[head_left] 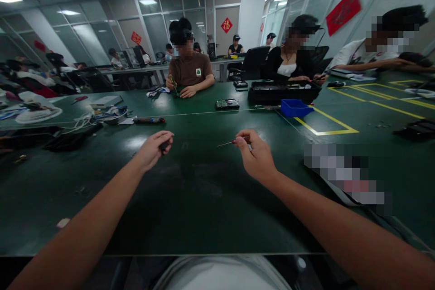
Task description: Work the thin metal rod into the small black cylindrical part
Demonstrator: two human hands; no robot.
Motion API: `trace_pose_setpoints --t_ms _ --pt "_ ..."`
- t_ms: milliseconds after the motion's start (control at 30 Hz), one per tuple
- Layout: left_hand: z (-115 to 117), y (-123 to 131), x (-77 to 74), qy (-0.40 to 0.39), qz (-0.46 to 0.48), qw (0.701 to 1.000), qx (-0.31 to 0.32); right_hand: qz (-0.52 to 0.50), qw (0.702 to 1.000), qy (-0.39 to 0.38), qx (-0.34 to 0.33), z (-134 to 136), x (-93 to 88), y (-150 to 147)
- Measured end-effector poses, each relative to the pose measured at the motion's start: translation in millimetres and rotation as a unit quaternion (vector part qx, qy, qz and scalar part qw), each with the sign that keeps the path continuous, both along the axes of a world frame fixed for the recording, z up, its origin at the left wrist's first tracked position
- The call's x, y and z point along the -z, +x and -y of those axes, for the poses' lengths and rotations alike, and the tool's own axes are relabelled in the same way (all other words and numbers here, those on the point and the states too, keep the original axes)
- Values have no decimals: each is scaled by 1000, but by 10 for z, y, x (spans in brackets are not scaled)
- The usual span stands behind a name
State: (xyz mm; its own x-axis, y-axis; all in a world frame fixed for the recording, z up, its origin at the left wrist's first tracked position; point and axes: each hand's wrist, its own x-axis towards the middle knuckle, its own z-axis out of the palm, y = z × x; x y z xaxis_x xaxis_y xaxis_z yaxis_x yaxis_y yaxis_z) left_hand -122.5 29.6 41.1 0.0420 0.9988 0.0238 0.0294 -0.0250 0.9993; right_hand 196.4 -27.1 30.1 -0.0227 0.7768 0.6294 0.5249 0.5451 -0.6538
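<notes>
My right hand (256, 156) grips a screwdriver (234, 142) by its red handle, and the thin metal shaft points left across the table. My left hand (155, 149) is closed around a small dark object (165, 145); its kind is hard to make out because the fingers cover much of it. Both hands are held above the green tabletop (210, 208), a forearm's width or more apart. The screwdriver tip touches nothing that I can see.
Beyond my hands lies a hard drive (227, 104), with a blue bin (295, 108) beside a long black casing (283, 93). A multi-coloured tool (148, 120), cables and black trays (71, 138) lie left. Several people sit opposite; one person (190, 72) holds a tool.
</notes>
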Motion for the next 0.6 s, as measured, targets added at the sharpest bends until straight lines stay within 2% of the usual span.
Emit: trace_pose_setpoints --t_ms 67,200,333,500,600 --pt "44 -251 -83 0 60 997 -54 -1 1000 -4 -2 -6 16 -2" --pt "184 -726 -232 -16 113 977 -181 -2 1000 -13 -5 -18 36 -10" --pt "342 -1152 -284 -20 137 949 -283 1 1000 -22 -8 -13 35 -19" --pt "553 -1664 -248 -2 129 906 -404 4 999 -32 -14 -12 32 -18" --pt "721 -1885 -275 5 54 894 -445 5 999 -35 -17 -20 36 -20"
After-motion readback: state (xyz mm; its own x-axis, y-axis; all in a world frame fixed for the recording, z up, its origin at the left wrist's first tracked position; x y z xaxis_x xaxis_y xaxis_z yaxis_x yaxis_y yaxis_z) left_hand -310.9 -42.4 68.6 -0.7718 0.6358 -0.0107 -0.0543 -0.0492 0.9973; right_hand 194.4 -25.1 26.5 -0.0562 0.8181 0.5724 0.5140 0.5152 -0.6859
